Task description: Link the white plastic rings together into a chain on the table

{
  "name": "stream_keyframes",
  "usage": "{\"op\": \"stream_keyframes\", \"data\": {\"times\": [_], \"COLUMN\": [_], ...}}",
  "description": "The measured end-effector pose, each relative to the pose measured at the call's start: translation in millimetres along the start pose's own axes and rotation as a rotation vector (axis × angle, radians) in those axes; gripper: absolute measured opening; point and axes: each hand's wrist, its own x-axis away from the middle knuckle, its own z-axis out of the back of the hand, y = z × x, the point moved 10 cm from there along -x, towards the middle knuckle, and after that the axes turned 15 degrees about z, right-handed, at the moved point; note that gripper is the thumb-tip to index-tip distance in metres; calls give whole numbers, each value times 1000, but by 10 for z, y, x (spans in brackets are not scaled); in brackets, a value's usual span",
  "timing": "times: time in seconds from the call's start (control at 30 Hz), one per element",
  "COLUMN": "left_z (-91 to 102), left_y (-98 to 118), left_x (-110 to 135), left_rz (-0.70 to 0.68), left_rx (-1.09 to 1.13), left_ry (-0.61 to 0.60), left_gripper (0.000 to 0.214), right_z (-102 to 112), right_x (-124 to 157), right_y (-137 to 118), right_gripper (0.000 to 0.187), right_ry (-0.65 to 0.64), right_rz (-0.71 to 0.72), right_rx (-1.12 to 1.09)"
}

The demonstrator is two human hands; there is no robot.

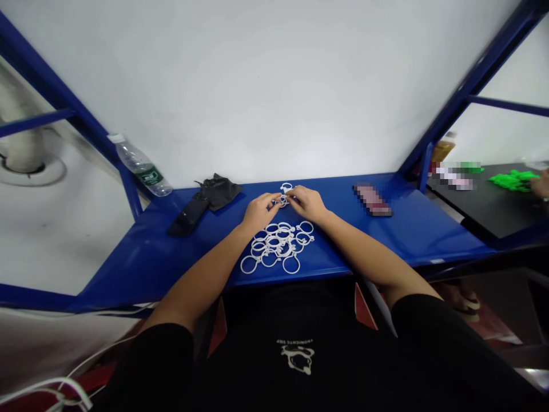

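Observation:
My left hand (pixel 261 210) and my right hand (pixel 309 203) meet near the back of the blue table, fingertips bent inward. Between them is a white plastic ring (pixel 282 201), pinched from both sides and partly covered by the fingers. Just beyond the fingertips another white ring (pixel 286 186) shows; whether it is joined to the pinched one I cannot tell. Closer to my body, a loose pile of white rings (pixel 274 243) with small tabs on their rims lies flat and overlapping. A single ring (pixel 291 264) sits at its front edge.
On the left lie a black phone (pixel 189 217) and a crumpled black bag (pixel 218 191), with a clear bottle (pixel 141 167) leaning behind. A pixelated phone (pixel 373 200) rests at right. Beyond the blue frame, another person's hand (pixel 541 184) is near green pieces (pixel 514 181).

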Motion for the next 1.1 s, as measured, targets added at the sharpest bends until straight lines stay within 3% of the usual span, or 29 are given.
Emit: {"op": "stream_keyframes", "data": {"times": [0.07, 0.13, 0.23, 0.33, 0.47, 0.57, 0.63, 0.73, 0.83, 0.93, 1.1], "left_z": [-13, -87, -269, -383, -419, -416, -421, -432, -434, -405, -320], "left_y": [-84, -131, -110, -20, 46, 41, 39, 59, 79, 54, 1], "left_x": [-34, -39, 46, 147, 187, 182, 184, 194, 196, 164, 90], "left_rz": [64, 98, 97, 64, 51, 58, 55, 28, 18, 60, 90], "left_rx": [-44, -84, -131, -159, -193, -212, -217, -220, -211, -203, -206], "left_ry": [-46, -165, -404, -534, -568, -574, -584, -591, -585, -548, -445], "left_gripper": [28, 23, 24, 29, 25, 23, 23, 22, 24, 23, 25], "right_z": [26, 41, 77, 60, -140, -270, -314, -363, -381, -349, -260], "right_x": [41, 83, 102, 80, 132, 259, 327, 370, 318, 209, 45], "right_y": [166, 298, 380, 368, 304, 248, 217, 192, 224, 250, 110], "right_gripper": [29, 29, 25, 23, 16, 22, 26, 17, 5, 6, 13], "right_ry": [-15, -51, -83, -132, -346, -532, -625, -709, -658, -497, -275], "right_rz": [-110, -187, -222, -213, -227, -266, -278, -274, -276, -258, -105], "right_rx": [29, 23, -31, -144, -444, -649, -708, -682, -586, -498, -405]}}
